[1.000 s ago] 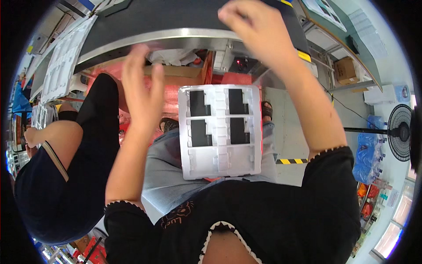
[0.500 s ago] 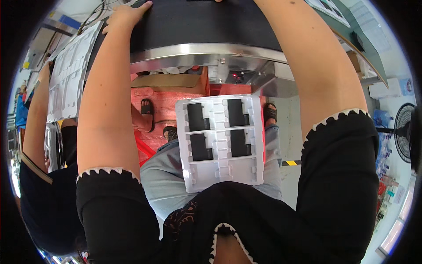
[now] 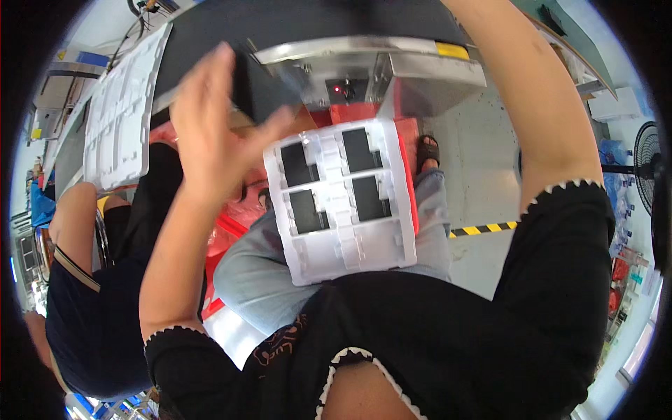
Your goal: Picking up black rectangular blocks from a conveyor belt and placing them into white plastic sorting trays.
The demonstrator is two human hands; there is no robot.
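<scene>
A white moulded tray [image 3: 341, 241] lies on my lap, tilted slightly. Several black rectangular parts [image 3: 306, 210] sit in its upper pockets, and the lower pockets look bare. My left hand [image 3: 213, 136] hovers above and to the left of the tray, blurred, its fingers spread with nothing in them. It is in front of the black conveyor belt's [image 3: 294, 28] metal edge. My right forearm [image 3: 539, 105] reaches up past the belt, and its hand is out of the picture at the top.
A stack of white trays [image 3: 122, 119] lies on the belt at the left. A co-worker in dark clothes [image 3: 91, 301] sits close on my left. A red crate [image 3: 227, 231] is under the belt. A standing fan [image 3: 647, 175] and yellow-black floor tape [image 3: 483, 228] are to the right.
My left hand has come back down from the belt toward the tray on my lap. My right arm still reaches up over the belt.
</scene>
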